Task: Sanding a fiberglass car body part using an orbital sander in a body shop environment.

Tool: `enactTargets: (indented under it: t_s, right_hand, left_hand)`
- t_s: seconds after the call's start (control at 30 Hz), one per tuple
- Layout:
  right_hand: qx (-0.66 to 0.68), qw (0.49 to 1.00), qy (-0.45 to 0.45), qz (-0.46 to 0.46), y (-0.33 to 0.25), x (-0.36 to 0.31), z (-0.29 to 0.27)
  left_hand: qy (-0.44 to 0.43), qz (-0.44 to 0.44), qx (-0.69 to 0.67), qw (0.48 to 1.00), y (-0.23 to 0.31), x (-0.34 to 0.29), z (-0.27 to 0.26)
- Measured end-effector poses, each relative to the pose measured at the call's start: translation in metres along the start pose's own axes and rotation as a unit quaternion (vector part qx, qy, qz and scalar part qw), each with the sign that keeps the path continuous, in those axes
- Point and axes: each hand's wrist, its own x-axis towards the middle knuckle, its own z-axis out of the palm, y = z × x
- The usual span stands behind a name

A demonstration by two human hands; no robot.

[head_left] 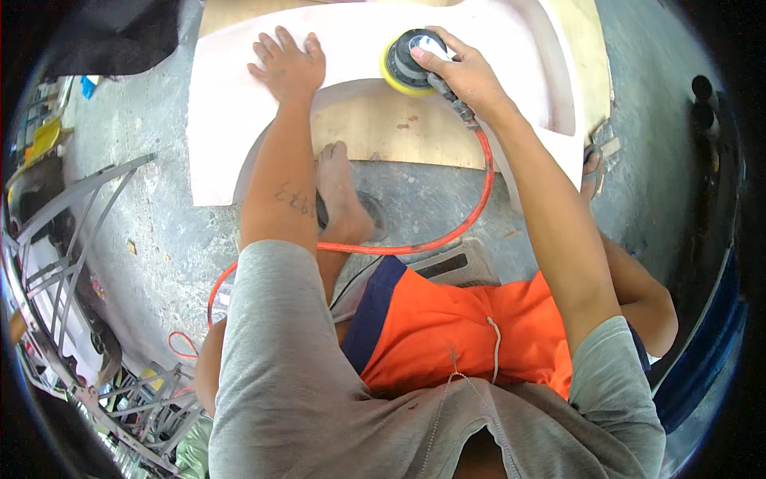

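Across the upper part of the head view, a large white curved panel (351, 40) lies over a pale wooden board (359, 128); its two broad ends reach past the board's near edge, and between them is an arched cut-out. At the far side of this arch, right of its middle, sits a round black sander (403, 70) with a yellow pad (390, 78), partly over the panel and partly over the bare board. Whether the pad presses flat cannot be told.

The sander's head lies just to the left of the wearer's right hand (467, 72), which is clamped on it: thumb across the top, fingers curled round the far side. The sander's long axis slants from the head toward the board's near right, where a red hose (483, 188) leaves it and loops back leftward. The right forearm slopes in from the lower right.

Well apart to the left, nearer the board's far left corner, the left hand (291, 72) is palm down on the panel, fingers spread, grasping nothing, its forearm nearly upright in the view. Beneath it all is grey floor (152, 231).
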Motion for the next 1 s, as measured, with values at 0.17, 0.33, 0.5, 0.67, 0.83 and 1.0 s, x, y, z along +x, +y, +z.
enactTargets:
  t_s: [0.17,0.33,0.5,0.67,0.83,1.0]
  right_hand:
    - [0.005,0.999,-0.036,-0.008,-0.009,0.022,0.028]
    - [0.014,0.999,-0.020,0.029,-0.022,0.037,0.054]
    - [0.059,0.996,-0.010,0.067,-0.026,0.045,0.058]
    - [0.047,0.998,-0.003,0.036,-0.034,0.052,0.078]
    - [-0.026,0.998,-0.043,0.042,-0.051,0.056,0.110]
    - [-0.074,0.990,-0.123,-0.006,-0.069,0.057,0.153]
  left_hand:
    - [-0.073,-0.025,-0.013,0.997,-0.003,0.006,-0.003]
    - [-0.217,0.166,0.020,0.962,-0.051,0.001,-0.047]
    - [-0.329,0.256,0.083,0.905,-0.172,-0.079,-0.141]
    - [-0.288,0.045,0.093,0.952,-0.268,-0.135,-0.171]
    - [-0.165,-0.233,-0.103,0.953,-0.318,-0.188,-0.126]
    - [-0.150,-0.488,-0.383,0.770,-0.309,-0.255,-0.097]
